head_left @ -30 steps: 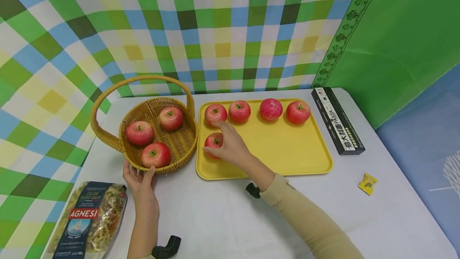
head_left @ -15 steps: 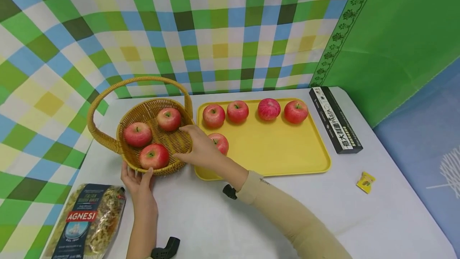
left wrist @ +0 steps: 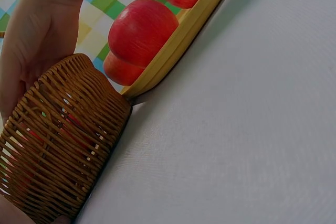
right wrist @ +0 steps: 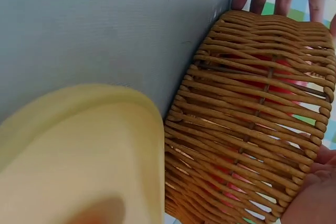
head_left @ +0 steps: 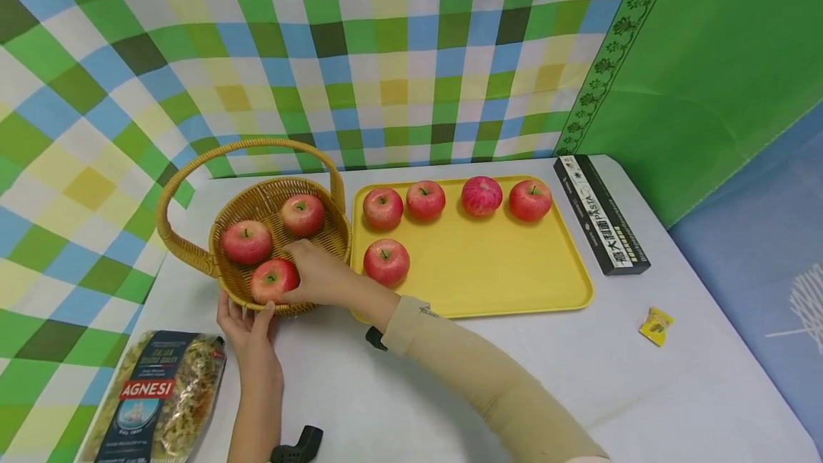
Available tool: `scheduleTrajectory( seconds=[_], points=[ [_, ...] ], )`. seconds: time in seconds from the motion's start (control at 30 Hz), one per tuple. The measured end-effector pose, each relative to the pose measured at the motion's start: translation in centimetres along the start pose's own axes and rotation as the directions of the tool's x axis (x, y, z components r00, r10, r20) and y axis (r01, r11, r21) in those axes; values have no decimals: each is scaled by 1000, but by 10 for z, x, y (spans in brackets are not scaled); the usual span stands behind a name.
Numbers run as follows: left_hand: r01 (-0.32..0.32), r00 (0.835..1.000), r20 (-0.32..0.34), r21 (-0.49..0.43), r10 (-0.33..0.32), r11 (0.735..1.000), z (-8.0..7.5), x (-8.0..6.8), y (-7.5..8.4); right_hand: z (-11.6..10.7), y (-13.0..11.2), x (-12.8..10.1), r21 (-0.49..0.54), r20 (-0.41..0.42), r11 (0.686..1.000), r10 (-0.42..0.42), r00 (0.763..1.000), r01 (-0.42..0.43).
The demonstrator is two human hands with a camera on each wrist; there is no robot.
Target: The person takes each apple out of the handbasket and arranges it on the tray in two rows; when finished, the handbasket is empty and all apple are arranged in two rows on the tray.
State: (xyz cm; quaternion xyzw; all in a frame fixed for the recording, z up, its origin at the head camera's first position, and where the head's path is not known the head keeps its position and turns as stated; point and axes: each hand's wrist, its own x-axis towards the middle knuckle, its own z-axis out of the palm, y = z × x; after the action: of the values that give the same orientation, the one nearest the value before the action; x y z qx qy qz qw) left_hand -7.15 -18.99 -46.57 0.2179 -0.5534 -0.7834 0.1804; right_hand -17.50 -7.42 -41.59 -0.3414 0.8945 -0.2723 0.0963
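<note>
I have the left hand [head_left: 247, 331] holding the basket [head_left: 260, 197] at its six o'clock rim. The right hand [head_left: 321, 279] is set about the front apple [head_left: 273, 280], six o'clock inside; whether it grips, I cannot tell. The tray [head_left: 491, 270] sits just beside at three o'clock, with room toward its four. Only the head view shows the basket's interior.

The head view is bright, the wrist views dimmer, the right one's tray [right wrist: 100, 145] blurred.

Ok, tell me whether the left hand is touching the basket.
Touching. The head view shows the left hand with its thumb against the near rim of the basket.
</note>
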Motion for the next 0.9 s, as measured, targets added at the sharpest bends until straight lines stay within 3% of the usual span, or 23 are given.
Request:
scheduleTrajectory(
  seconds=[0.53, 0.73, 0.9],
  points=[
    [-22, 1000, 11, -27, 23, 999, 0, 0, 0, 13, -7, 26, -101, 88, 995, 23, 996, -14],
    [-19, 1000, 14, -20, 19, 1000, 0, 1, 0, 14, -8, 29, -81, 116, 996, 44, 992, -34],
    [-25, 999, 19, -31, 26, 999, 0, 1, -1, 12, -7, 27, -74, 94, 997, 32, 995, -25]
  ],
)
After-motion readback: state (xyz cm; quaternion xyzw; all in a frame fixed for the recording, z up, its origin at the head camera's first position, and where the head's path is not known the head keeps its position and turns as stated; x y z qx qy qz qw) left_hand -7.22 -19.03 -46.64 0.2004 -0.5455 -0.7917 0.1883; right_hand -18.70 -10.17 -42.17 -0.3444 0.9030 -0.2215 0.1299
